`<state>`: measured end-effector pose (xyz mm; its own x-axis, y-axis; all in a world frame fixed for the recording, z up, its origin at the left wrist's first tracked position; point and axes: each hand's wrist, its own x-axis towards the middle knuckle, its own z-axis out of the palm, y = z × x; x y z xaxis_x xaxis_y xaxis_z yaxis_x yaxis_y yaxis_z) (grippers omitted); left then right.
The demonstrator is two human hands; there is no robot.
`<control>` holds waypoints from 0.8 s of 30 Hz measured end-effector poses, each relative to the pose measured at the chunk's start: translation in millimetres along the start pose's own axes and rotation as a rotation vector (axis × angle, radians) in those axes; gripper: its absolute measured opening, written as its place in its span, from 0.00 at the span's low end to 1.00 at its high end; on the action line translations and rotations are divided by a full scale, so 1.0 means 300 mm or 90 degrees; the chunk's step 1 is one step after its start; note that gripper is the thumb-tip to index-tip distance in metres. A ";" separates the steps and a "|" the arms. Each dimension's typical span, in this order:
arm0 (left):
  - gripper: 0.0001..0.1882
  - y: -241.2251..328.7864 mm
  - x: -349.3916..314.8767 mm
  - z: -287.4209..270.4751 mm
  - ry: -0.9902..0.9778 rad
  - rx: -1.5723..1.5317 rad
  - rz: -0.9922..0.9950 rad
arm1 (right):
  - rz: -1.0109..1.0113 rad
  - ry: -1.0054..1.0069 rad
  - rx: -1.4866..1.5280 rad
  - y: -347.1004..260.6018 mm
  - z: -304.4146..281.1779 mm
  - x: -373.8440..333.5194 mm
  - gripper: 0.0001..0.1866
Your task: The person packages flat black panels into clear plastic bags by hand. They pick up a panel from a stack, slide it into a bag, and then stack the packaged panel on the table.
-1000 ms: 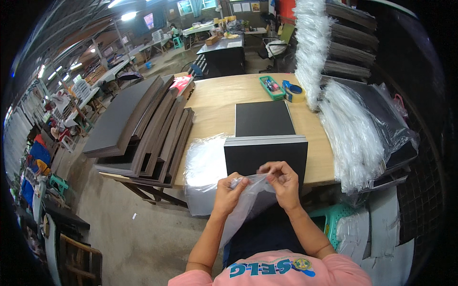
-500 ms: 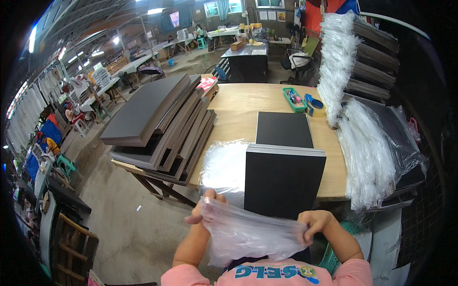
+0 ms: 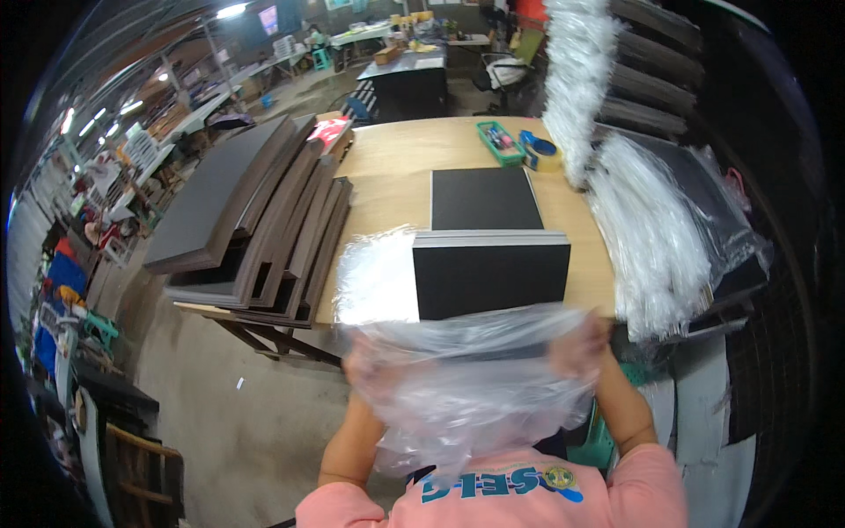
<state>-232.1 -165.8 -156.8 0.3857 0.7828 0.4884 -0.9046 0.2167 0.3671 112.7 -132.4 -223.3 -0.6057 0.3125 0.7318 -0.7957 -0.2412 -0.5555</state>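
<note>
Between my two hands a clear plastic bag (image 3: 475,409) is stretched wide, its upper edge in front of the upright black panels. My left hand (image 3: 374,365) grips the bag's left side, and my right hand (image 3: 581,348) its right side. Both hands show blurred through the film, so single fingers are hard to make out. Just beyond the bag, several black panels with pale edges (image 3: 491,277) stand upright at the table's near edge; the film covers their lower part. Behind them another black panel (image 3: 486,200) lies flat. Left of them rests a pile of clear plastic bags (image 3: 378,275).
Thick dark boards (image 3: 233,198) are stacked on the wooden table's (image 3: 387,154) left side. A green basket (image 3: 500,143) and tape rolls (image 3: 539,151) sit at the far right. Bundled plastic sleeves (image 3: 647,238) lie along the right edge. A green stool (image 3: 598,444) stands beside my right arm.
Both hands have moved forward and slightly up, spreading the bag wider, its top edge now overlapping the upright panels' lower part. The whole view has shifted, with the table appearing higher and further left.
</note>
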 end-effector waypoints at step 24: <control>0.32 0.075 0.078 -0.032 -0.179 0.478 -0.266 | 0.319 0.151 -0.032 -0.103 0.250 -0.039 0.22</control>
<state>-245.1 -137.0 -144.7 0.7753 0.5334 0.3382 -0.3619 -0.0637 0.9300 144.5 -197.4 -185.2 -0.8894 0.3702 0.2682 -0.4064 -0.3715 -0.8348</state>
